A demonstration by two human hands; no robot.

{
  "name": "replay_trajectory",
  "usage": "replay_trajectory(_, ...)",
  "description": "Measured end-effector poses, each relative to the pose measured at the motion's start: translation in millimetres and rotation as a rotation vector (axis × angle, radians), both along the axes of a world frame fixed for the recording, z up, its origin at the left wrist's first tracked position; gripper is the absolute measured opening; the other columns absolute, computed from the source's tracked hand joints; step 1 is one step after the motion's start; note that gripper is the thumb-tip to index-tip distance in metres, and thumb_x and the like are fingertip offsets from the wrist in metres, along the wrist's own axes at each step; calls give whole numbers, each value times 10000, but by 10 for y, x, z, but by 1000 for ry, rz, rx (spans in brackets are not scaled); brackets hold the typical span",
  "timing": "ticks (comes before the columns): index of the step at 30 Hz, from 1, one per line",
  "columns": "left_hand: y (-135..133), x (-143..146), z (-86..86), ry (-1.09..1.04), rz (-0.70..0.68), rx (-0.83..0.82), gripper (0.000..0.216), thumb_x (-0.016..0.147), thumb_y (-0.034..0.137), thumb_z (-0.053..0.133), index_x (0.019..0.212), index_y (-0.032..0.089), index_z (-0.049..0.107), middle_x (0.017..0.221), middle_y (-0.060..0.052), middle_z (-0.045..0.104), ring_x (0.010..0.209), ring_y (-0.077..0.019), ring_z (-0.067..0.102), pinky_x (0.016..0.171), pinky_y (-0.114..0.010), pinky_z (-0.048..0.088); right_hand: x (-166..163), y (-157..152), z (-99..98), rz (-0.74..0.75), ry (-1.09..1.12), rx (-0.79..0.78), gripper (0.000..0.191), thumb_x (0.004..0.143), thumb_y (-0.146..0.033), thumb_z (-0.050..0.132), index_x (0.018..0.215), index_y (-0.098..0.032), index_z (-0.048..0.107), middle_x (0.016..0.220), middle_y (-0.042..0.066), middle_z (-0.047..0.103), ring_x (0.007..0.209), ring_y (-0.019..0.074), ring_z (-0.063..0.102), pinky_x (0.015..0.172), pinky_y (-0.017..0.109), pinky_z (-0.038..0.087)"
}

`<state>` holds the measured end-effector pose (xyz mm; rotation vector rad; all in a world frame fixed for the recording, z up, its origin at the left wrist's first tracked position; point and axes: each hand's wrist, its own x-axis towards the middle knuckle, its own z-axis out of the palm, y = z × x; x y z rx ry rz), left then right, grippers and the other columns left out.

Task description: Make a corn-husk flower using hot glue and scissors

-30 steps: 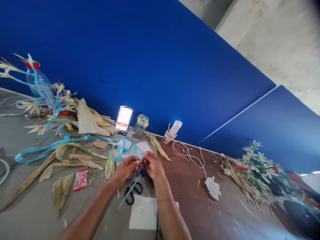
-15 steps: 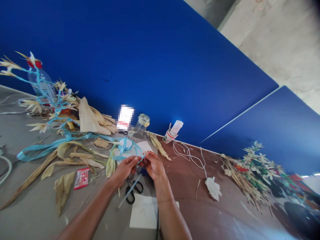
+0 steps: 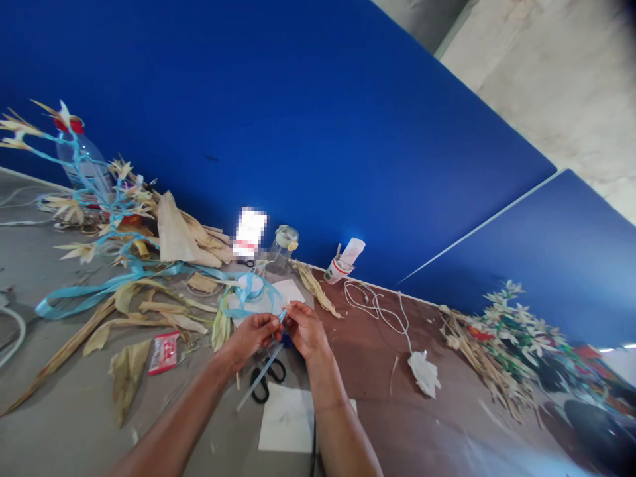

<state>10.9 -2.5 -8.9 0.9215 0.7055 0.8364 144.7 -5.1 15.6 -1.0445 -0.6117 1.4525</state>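
Note:
My left hand (image 3: pixel 257 332) and my right hand (image 3: pixel 303 327) meet near the table's middle, fingers pinched on a short piece of light-blue ribbon (image 3: pixel 283 316) between them. Most of what they grip is hidden by the fingertips. Just behind the hands, a roll of light-blue ribbon (image 3: pixel 250 286) lies with loose loops round it. Below the hands, black-handled scissors (image 3: pixel 260 385) rest on the table, and a pale, thin stick (image 3: pixel 256 381) slants across them up toward my fingers. Whether that stick is held, I cannot tell. White paper (image 3: pixel 285 421) lies nearer me.
Dried corn husks (image 3: pixel 179 232) and a blue-wrapped branch with husk flowers (image 3: pixel 79 165) crowd the left, near a plastic bottle (image 3: pixel 84 162). A glass jar (image 3: pixel 285 245), a cup (image 3: pixel 338 268) and a white cable (image 3: pixel 377 308) line the blue partition (image 3: pixel 298 119). Another husk-flower bunch (image 3: pixel 517 324) lies right.
My left hand has moved slightly right, closer to the right hand, and less ribbon shows between the fingertips. The things on the table look the same.

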Motion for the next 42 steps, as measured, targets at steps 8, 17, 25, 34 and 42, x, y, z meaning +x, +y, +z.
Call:
replay_trajectory(8, -38, -4, 18, 8, -12, -45, 386, 723, 524, 632, 661, 144, 616, 562, -15, 575, 407, -64, 348, 414, -219, 232, -4, -15, -11, 64, 13, -1, 257, 544, -314, 806, 636, -163, 619, 477, -55, 507, 429, 75, 417, 413, 202, 346)
replay_trajectory(17, -29, 71, 0, 267, 283, 197, 225, 614, 310, 717, 757, 197, 585, 496, 79, 454, 436, -83, 345, 434, -206, 237, -1, 32, -27, -103, 50, -16, 223, 510, -235, 788, 623, -165, 609, 495, -63, 516, 445, 58, 399, 438, 188, 316)
replay_trajectory(25, -12, 38, -14, 311, 301, 252, 214, 711, 359, 623, 606, 174, 597, 490, 42, 445, 472, -102, 359, 473, -226, 254, 2, 10, -13, -59, 107, -1, 242, 524, -215, 793, 638, -171, 585, 511, -70, 501, 461, 55, 407, 469, 189, 334)
replay_trajectory(34, -5, 11, -41, -84, 23, -117, 331, 720, 439, 653, 608, 143, 554, 534, 21, 511, 414, -55, 353, 466, -211, 297, 42, 12, -42, -10, 156, 18, 262, 508, -151, 819, 638, -176, 593, 550, -66, 549, 486, 63, 460, 487, 194, 378)
replay_trajectory(42, -3, -92, 10, -275, -181, -330, 255, 777, 324, 637, 647, 131, 531, 540, 48, 473, 361, -5, 231, 433, -188, 311, 85, -28, 19, 96, 164, 65, 223, 517, -158, 837, 613, -156, 636, 540, -52, 573, 485, 54, 456, 497, 184, 375)
